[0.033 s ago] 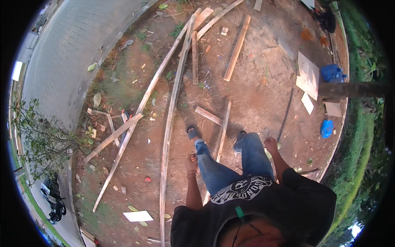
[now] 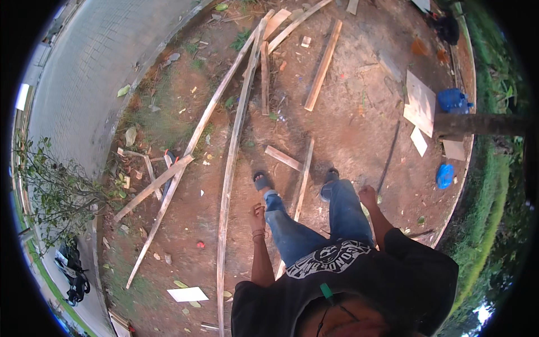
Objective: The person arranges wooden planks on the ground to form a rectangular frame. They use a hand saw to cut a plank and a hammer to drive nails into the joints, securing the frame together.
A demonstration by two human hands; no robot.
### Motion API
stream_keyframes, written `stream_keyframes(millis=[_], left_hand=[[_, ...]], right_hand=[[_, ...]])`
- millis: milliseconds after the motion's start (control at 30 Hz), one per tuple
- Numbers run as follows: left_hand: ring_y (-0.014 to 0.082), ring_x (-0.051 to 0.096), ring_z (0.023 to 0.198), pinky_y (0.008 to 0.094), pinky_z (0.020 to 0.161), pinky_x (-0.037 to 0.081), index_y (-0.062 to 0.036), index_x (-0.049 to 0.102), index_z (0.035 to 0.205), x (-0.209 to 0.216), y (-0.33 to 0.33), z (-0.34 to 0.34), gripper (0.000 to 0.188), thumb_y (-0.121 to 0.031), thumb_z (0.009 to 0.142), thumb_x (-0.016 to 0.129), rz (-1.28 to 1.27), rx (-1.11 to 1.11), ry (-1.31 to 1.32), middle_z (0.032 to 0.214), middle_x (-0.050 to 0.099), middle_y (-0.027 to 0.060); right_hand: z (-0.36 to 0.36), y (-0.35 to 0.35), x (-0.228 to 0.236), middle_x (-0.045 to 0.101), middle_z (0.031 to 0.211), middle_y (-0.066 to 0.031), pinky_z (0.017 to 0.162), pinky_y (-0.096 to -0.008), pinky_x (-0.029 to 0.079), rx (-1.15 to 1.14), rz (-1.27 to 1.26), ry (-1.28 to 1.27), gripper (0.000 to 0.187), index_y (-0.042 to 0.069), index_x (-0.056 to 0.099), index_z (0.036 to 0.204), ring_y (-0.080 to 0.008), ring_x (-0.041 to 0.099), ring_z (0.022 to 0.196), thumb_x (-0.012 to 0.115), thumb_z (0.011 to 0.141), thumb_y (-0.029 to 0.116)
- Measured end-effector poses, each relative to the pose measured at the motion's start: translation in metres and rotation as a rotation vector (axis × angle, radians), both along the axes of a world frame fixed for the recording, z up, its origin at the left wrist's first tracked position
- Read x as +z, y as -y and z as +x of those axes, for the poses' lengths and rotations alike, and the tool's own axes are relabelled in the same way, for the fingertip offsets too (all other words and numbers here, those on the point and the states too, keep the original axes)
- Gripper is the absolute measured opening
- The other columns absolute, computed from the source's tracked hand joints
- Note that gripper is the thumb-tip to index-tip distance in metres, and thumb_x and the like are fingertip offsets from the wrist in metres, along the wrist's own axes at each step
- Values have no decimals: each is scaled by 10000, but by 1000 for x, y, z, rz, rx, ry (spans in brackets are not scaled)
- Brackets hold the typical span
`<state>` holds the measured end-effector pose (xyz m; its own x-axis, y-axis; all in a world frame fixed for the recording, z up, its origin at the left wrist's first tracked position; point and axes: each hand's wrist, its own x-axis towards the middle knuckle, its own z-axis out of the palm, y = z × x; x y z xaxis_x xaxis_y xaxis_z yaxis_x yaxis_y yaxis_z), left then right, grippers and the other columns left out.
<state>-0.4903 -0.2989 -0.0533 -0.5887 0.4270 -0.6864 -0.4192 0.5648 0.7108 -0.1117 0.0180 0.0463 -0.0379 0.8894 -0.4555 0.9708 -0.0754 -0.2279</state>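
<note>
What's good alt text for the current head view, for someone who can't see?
A person in a black shirt and jeans stands on dirt among scattered wooden planks, nothing clearly visible in the left hand or right hand. Pale boards and a blue jug lie at right; a paved road curves along the left.

Brown dirt under me, curb along the dirt's left edge, paved road and leafy shrub left of the dirt, green grass to its right, daylight on it.
</note>
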Motion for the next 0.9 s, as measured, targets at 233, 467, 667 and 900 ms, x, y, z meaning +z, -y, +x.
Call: stream_keyframes(millis=[233, 467, 667, 900], left_hand=[[324, 569, 1215, 447, 1020, 464, -37, 552, 1313, -29, -95, -19, 616, -330, 822, 780, -343, -310, -254, 1281, 622, 188], [450, 386, 1349, 582, 1134, 342, -206, 683, 1180, -98, -182, 115, 565, -437, 676, 789, -1053, -483, 188, 1415, 470, 165], [432, 401, 1303, 609, 1025, 401, -243, 692, 1113, -129, -240, 142, 432, -382, 709, 755, -1283, -491, 34, 1340, 480, 139], [380, 426, 1305, 522, 1020, 437, -198, 703, 1148, -103, -218, 178, 431, -351, 751, 770, -1191, -585, 15, 1309, 532, 137]], right_hand=[[-115, -152, -125, 695, 1087, -196, 891, -439, 531, 123, 22, -55, 427, 35, 652, 1136, -358, 672, 1030, 762, 785, 251], [-275, -374, -396, 556, 1350, -137, 834, -500, 555, -374, -658, -234, 659, 58, 564, 1330, -334, 561, 1195, 745, 861, 484], [-322, -456, -557, 598, 1267, -330, 938, -440, 554, -167, -204, -141, 954, -182, 502, 1256, -384, 644, 1154, 834, 728, 539], [-297, -461, -472, 639, 1146, -276, 828, -402, 594, -235, -411, -214, 873, -150, 414, 1269, -362, 702, 940, 862, 733, 372]])
